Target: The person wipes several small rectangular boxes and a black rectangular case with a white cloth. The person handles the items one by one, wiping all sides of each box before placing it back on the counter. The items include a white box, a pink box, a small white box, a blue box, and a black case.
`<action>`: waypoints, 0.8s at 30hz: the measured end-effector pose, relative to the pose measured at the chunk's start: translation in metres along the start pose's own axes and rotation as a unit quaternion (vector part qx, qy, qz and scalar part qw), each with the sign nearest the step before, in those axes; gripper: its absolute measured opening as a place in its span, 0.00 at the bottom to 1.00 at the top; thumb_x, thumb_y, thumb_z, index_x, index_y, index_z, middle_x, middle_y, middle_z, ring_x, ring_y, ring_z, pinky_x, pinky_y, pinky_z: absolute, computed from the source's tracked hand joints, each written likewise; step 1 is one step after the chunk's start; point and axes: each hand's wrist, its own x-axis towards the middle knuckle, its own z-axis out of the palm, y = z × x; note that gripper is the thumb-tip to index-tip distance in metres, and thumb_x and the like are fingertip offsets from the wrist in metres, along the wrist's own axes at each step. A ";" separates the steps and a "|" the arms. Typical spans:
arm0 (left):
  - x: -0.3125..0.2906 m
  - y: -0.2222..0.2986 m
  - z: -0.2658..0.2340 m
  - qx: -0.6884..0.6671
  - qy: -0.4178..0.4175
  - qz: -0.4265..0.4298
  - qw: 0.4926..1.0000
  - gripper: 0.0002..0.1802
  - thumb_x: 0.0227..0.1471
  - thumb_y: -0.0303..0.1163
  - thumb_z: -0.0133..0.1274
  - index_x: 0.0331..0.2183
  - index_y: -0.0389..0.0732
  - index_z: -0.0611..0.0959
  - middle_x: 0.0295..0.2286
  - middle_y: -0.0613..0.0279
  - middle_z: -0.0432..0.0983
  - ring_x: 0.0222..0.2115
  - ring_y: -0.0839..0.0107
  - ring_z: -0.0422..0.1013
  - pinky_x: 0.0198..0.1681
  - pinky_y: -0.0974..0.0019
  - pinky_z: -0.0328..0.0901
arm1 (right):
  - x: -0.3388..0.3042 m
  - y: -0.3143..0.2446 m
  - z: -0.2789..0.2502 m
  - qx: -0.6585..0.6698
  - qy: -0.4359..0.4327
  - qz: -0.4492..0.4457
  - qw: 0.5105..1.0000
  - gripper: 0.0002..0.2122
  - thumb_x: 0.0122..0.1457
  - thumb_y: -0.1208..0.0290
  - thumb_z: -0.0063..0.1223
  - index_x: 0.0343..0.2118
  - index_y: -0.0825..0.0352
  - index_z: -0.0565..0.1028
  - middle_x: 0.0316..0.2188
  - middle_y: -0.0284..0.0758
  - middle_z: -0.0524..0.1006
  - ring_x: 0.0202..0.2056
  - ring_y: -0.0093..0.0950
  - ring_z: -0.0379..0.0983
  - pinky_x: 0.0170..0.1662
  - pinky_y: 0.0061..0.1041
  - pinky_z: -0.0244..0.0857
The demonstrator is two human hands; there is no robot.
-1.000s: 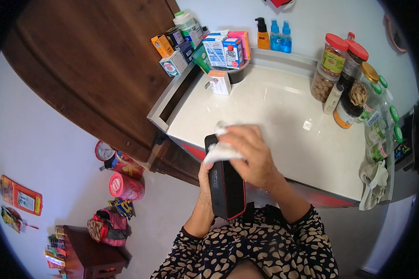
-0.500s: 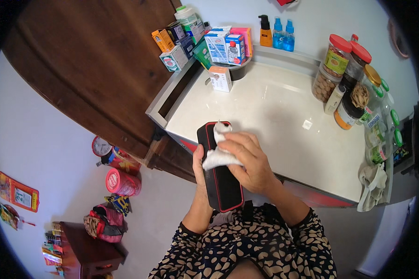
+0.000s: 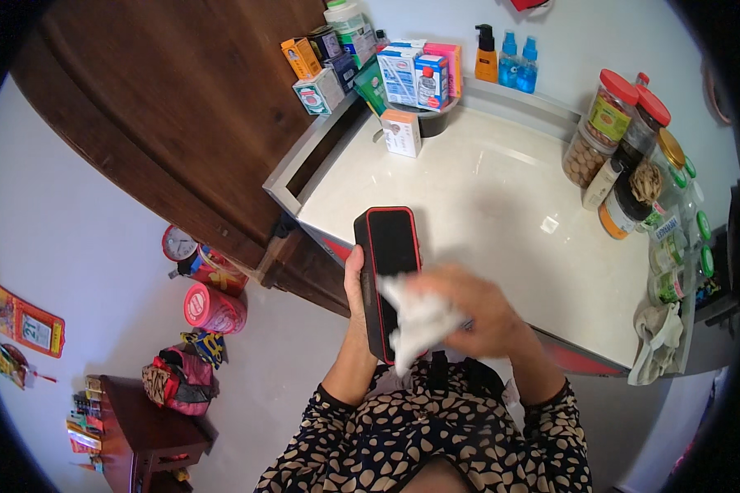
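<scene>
A black oblong portable speaker [image 3: 393,238] with red edging is held upright in front of my body, at the counter's near edge. My left hand [image 3: 355,287] grips it along its left side, the thumb on its edge. My right hand [image 3: 481,312], blurred by motion, clutches a crumpled white cloth [image 3: 423,324]. That cloth hangs over the lower part of the speaker and hides it; whether it touches the surface I cannot tell.
The white counter [image 3: 485,181] has a small orange-white box [image 3: 401,134] and a dark bowl of boxes [image 3: 432,123] at its back left. Lidded jars [image 3: 608,115] and a pale rag [image 3: 658,333] line the right side. A brown wooden door [image 3: 164,99] stands left.
My right hand has moved the white cloth down and right from the speaker's upper part toward its lower end. My left hand keeps its grip; the view has shifted slightly.
</scene>
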 end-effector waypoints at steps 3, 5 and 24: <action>0.008 -0.008 0.008 0.092 0.038 0.065 0.993 0.38 0.52 0.57 0.43 0.54 0.37 0.66 0.48 0.50 0.69 0.46 0.57 0.69 0.52 0.56 0.64 | 0.031 0.012 -0.004 -0.053 0.129 0.054 0.989 0.24 0.45 0.81 0.54 0.49 0.67 0.70 0.51 0.41 0.68 0.50 0.40 0.66 0.52 0.35 0.61; 0.009 -0.015 0.020 0.183 0.103 0.110 0.971 0.40 0.50 0.57 0.44 0.55 0.38 0.64 0.47 0.50 0.69 0.46 0.58 0.69 0.51 0.58 0.65 | 0.043 0.024 0.004 -0.109 0.136 0.037 0.984 0.23 0.45 0.81 0.54 0.49 0.68 0.70 0.51 0.41 0.67 0.52 0.39 0.64 0.54 0.34 0.58; 0.009 0.000 0.037 0.117 0.206 0.084 0.968 0.28 0.44 0.61 0.53 0.31 0.44 0.80 0.22 0.64 0.76 0.20 0.71 0.73 0.24 0.69 0.70 | -0.014 0.005 0.043 -0.117 0.016 0.038 0.992 0.17 0.51 0.72 0.54 0.46 0.64 0.72 0.54 0.39 0.63 0.55 0.40 0.56 0.58 0.37 0.48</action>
